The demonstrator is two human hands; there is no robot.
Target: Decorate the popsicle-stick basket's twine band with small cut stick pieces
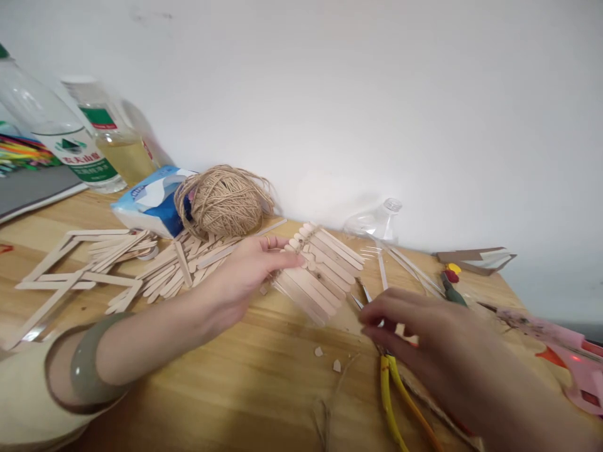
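Above the wooden table (226, 383), the left hand (257, 263) pinches a stick panel (327, 276); the right hand (417, 323), half-curled, hovers near a yellow-handled tool (387, 395), grip unclear.

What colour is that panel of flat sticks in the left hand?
The panel is pale, light wood with a few darker brownish marks, best seen in the head view.

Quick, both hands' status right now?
Left hand: closed, holding the panel of wooden sticks.
Right hand: curled near the yellow-handled pliers; blurred, cannot tell whether it holds anything.
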